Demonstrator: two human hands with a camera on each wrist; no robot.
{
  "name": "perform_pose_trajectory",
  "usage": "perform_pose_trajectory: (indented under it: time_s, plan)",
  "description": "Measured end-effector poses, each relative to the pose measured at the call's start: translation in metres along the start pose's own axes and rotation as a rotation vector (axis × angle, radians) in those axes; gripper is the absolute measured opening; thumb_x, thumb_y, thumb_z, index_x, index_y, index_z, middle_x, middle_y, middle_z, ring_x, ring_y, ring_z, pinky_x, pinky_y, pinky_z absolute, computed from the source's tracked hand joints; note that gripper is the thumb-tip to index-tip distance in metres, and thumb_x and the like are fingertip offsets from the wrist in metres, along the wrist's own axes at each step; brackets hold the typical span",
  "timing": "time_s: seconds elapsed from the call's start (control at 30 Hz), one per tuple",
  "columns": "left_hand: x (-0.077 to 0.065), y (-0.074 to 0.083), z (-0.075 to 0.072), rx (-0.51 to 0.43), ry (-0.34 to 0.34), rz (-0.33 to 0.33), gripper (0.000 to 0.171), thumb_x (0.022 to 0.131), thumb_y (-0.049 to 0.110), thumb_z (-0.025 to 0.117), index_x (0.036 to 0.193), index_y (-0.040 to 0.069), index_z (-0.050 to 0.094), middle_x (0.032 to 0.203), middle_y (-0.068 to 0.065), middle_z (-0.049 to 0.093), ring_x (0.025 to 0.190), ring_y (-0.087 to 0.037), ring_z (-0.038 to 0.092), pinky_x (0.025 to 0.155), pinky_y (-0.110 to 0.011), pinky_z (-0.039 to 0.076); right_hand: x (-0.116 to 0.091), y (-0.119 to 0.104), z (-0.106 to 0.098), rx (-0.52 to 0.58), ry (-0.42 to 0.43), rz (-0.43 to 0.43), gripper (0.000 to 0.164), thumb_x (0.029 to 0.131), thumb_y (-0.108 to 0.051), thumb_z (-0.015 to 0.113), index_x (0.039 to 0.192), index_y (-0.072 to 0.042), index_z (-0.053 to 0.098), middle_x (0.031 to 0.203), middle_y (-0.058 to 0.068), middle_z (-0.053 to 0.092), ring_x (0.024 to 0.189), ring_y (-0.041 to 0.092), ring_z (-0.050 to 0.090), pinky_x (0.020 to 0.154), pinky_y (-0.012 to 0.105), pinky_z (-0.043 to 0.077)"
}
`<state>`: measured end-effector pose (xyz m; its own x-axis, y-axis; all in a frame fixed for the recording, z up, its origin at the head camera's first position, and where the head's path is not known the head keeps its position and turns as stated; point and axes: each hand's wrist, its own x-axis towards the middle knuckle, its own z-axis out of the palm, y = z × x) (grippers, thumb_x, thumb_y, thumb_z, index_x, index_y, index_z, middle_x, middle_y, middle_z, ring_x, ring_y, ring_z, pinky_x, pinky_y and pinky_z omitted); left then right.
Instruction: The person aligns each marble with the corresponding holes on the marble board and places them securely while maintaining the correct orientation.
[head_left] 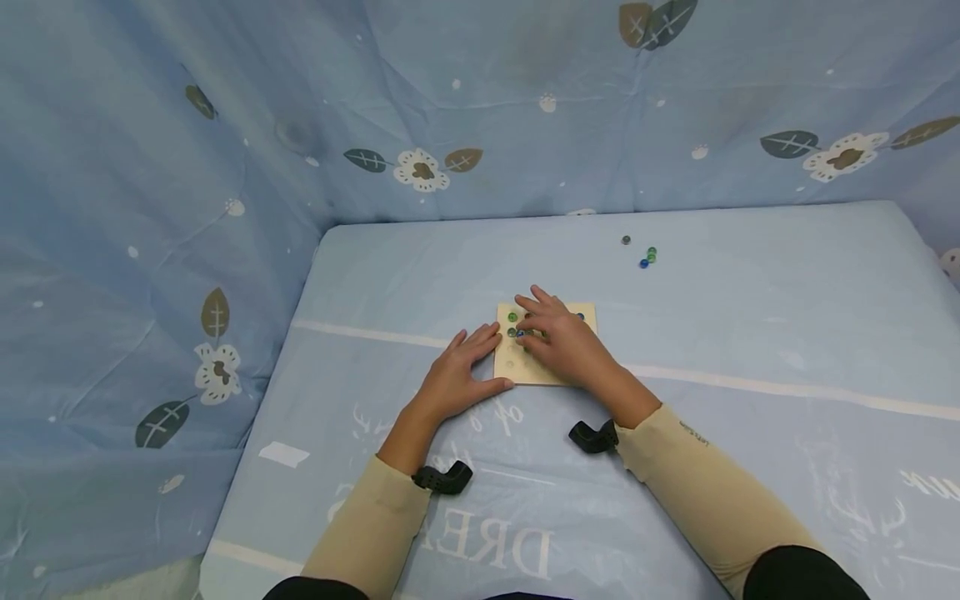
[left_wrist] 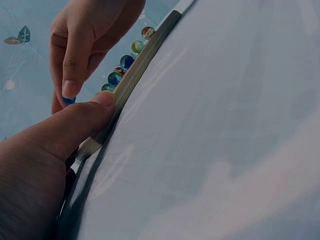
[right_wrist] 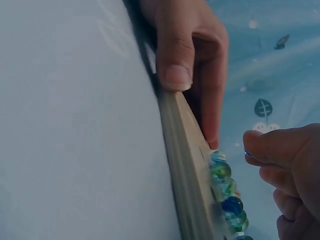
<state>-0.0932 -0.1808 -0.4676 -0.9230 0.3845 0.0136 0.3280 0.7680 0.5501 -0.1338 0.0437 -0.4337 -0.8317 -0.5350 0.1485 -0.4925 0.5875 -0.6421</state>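
The left hand [head_left: 461,375] has its fingers stretched along a pale board's [head_left: 525,375] left side, thumb on the near edge. The board lies on the cloth-covered tabletop [head_left: 750,317]. Marbles [head_left: 512,317] sit in its far rows — how many, the other hand hides — while hollows [head_left: 510,363] at the near left are bare, so the filling looks partway done. Over the board, the right hand [head_left: 566,337] pinches a blue marble [left_wrist: 69,100] — fingers narrowed round it. Farther right, beyond the board, four loose marbles [head_left: 643,263] remain unplaced.
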Motion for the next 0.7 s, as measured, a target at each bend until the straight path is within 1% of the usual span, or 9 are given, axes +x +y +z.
perform_pose_trajectory:
  time_s: [0.13,0.3,0.7]
  plan:
    - [-0.001,-0.001,0.0,0.002,-0.001,0.009,0.081,0.084,0.052,0.073,0.15,0.018,0.043,0.159,0.009,0.031,0.148,-0.012,0.028,0.125,-0.039,0.016,0.002,0.0,0.006,-0.049,-0.049,-0.017,0.024,0.095,-0.021,0.067,0.113,-0.007,0.074,0.154,0.008,0.043,0.151,0.029,0.022,0.122,0.054,0.022]
    - [-0.001,-0.001,0.0,0.011,0.007,0.018,0.081,0.083,0.052,0.074,0.15,0.017,0.043,0.159,0.008,0.032,0.148,-0.012,0.029,0.125,-0.039,0.017,0.002,0.0,0.011,-0.071,-0.087,-0.036,0.025,0.094,-0.019,0.068,0.115,-0.006,0.074,0.154,0.01,0.043,0.151,0.03,0.021,0.122,0.053,0.02]
    - [-0.001,-0.001,0.0,0.001,0.014,0.03,0.081,0.083,0.05,0.075,0.15,0.017,0.043,0.159,0.007,0.033,0.148,-0.013,0.029,0.125,-0.04,0.016,0.0,0.001,0.017,-0.14,-0.074,-0.104,0.03,0.093,-0.016,0.069,0.121,-0.006,0.072,0.152,0.013,0.044,0.149,0.034,0.024,0.12,0.056,0.025]
